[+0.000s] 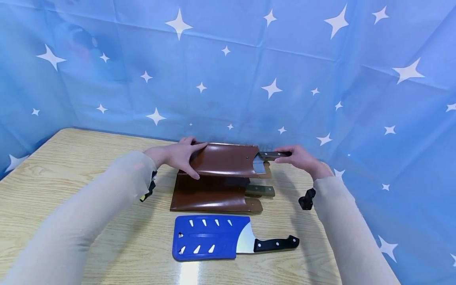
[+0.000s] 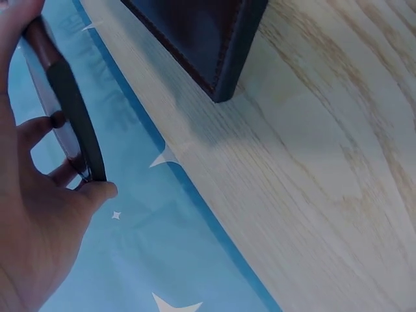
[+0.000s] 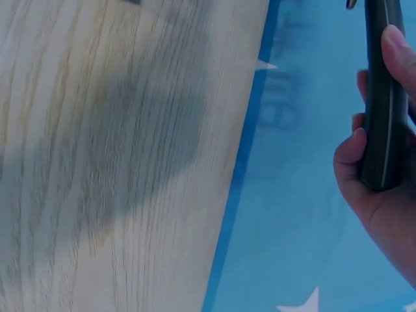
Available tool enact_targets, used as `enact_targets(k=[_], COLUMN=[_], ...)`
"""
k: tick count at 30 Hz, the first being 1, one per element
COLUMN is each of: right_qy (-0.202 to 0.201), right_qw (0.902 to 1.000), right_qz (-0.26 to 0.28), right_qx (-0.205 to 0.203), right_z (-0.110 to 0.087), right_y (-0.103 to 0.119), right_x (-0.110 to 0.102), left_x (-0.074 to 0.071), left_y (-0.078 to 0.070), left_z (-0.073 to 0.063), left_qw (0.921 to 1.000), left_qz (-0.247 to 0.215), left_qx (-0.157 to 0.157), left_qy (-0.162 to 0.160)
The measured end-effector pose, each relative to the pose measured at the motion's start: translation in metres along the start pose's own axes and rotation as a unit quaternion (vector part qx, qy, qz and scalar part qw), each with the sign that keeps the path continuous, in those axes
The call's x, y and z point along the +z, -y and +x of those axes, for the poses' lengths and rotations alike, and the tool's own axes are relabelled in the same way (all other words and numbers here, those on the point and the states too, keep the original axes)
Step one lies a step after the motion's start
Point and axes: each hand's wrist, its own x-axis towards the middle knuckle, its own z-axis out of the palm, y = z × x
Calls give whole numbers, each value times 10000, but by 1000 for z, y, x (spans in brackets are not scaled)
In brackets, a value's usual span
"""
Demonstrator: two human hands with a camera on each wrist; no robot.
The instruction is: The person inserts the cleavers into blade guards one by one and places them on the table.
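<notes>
My left hand point(image 1: 179, 156) grips the closed end of a brown leather sheath point(image 1: 226, 159), thumb on the front face. In the left wrist view this sheath point(image 2: 77, 120) is seen edge-on between fingers and thumb, raised off the table. A cleaver sits inside it, with a strip of blade point(image 1: 259, 164) showing at the mouth. Its dark riveted handle point(image 1: 266, 155) is held in my right hand point(image 1: 297, 158). The right wrist view shows the fingers and thumb wrapped about that handle point(image 3: 382, 130). The rest of the blade is hidden in the leather.
Just in front lies a second brown sheath point(image 1: 210, 198), a knife handle point(image 1: 261, 191) sticking out on its right. Nearer still is a black-handled cleaver point(image 1: 246, 239) in a slotted blue cover point(image 1: 206, 237). A blue star-patterned cloth point(image 1: 228, 103) hangs behind the wooden table point(image 1: 96, 158).
</notes>
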Motion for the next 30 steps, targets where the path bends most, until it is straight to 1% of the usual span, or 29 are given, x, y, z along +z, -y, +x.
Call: enact_targets(k=[8, 13, 16, 18, 23, 25, 27, 30], right_qy=[51, 120, 184, 248, 361, 323, 229, -21], right_qw=[10000, 9999, 9998, 9997, 9993, 9994, 9997, 9998], right_qz=[37, 115, 118, 81, 42, 71, 101, 190], right_qx=[2, -2, -24, -38, -73, -64, -17, 80], right_z=[8, 12, 14, 10, 14, 21, 23, 26], right_y=[5, 9, 13, 25, 24, 13, 13, 13], right_x=[8, 13, 16, 17, 23, 25, 26, 31], left_x=[1, 2, 4, 6, 12, 14, 15, 17], left_y=[-2, -6, -6, -6, -4, -3, -1, 4], left_z=[5, 9, 12, 15, 18, 19, 21, 25], left_qw=[9999, 9999, 9999, 9999, 9999, 9999, 9999, 9996], left_qz=[33, 15, 43, 69, 58, 61, 119, 249], left_qx=[-66, -78, -109, -126, -132, -98, -98, -143], left_qy=[-84, -67, -39, -19, 2, 15, 41, 48])
